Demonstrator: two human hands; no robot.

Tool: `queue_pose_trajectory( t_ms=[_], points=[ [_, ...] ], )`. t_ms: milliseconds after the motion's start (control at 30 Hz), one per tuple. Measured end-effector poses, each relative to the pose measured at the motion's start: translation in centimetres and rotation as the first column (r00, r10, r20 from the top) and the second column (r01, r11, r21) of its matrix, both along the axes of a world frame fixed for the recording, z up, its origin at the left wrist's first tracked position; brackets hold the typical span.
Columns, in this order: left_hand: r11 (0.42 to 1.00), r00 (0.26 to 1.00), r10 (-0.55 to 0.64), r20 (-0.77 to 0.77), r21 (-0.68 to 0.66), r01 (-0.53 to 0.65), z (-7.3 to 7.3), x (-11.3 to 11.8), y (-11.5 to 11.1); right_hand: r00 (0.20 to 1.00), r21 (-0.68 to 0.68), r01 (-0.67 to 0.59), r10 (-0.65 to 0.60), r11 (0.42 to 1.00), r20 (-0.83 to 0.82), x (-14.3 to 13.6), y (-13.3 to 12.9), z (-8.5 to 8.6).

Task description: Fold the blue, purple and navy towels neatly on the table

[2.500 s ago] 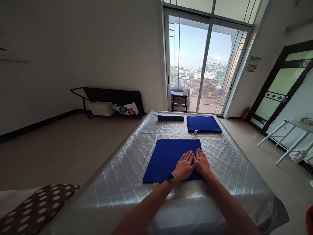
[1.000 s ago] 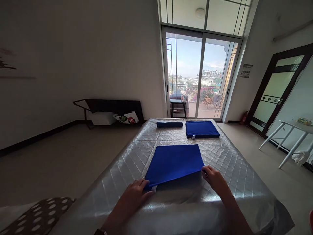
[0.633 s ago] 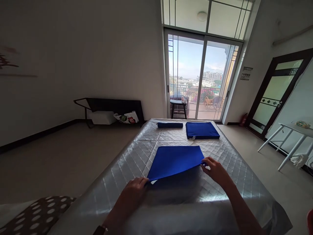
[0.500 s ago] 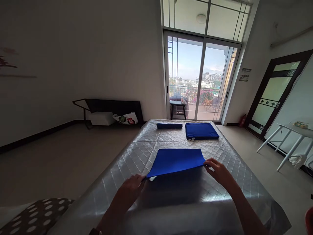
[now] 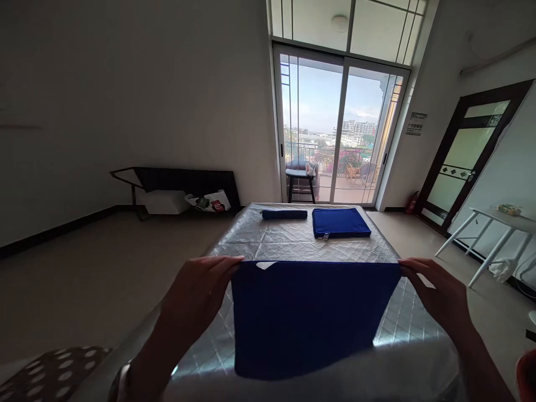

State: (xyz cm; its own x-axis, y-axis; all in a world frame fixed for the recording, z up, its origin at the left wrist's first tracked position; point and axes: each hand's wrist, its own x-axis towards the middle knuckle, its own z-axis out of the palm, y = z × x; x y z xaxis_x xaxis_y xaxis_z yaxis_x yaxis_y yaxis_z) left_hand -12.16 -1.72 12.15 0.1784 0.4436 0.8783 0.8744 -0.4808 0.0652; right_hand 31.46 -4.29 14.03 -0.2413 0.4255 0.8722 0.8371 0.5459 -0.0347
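Blue cloth point(image 5: 310, 318) hangs between left hand point(image 5: 196, 296) and right hand point(image 5: 439, 290), each pinching one top corner. Half a second ago: lower, nearly flat; now raised upright.

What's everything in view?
Cloth: 1, blue, front centre
Roll: 1, navy, beyond cloth
Pile: 1, blue, right of roll
Cover: 1, silver, beneath cloth
Spotted fabric: 1, brown, lower left
Bench: 1, black, far left
Box: 1, white, at bench
Bag: 1, multicoloured, beside box
Glass doors: 2, clear, far wall
Stool: 1, dark, by glass doors
Door: 1, brown, right
Extinguisher: 1, red, beside door
Table: 1, white, right
Left hand: 1, cloth's left corner
Right hand: 1, cloth's right corner
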Motion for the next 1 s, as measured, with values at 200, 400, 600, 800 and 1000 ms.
queue_pose_trajectory(
  t_ms=[200, 400, 600, 800, 1000],
  points=[
    [0.986, 0.996, -0.053, 0.072, -0.157, 0.064, 1.5, 1.8, 3.5, 1.000, -0.067, -0.007, 0.006, 0.998, -0.022, 2.7, 1.9, 1.2],
    [0.822, 0.983, -0.183, -0.001, -0.549, 0.152, 0.4, 5.1, 17.2, 0.999, -0.387, -0.029, 0.012, 0.922, -0.046, 5.1, 14.1, 0.3],
    [0.901, 0.991, -0.083, 0.108, -0.417, 0.121, 6.5, 10.4, 31.2, 0.953, -0.319, 0.149, -0.222, 0.936, -0.205, 5.6, 29.3, 7.0],
    [0.941, 0.977, -0.071, 0.200, -0.313, 0.132, 4.6, 13.2, 38.4, 0.936, -0.314, 0.152, -0.239, 0.937, -0.260, 7.2, 37.4, 6.1],
    [0.885, 0.985, -0.109, 0.133, -0.437, 0.157, -10.9, 16.7, 38.5, 0.887, -0.610, 0.259, -0.435, 0.749, -0.157, 8.2, 39.1, -9.2]
  ],
)
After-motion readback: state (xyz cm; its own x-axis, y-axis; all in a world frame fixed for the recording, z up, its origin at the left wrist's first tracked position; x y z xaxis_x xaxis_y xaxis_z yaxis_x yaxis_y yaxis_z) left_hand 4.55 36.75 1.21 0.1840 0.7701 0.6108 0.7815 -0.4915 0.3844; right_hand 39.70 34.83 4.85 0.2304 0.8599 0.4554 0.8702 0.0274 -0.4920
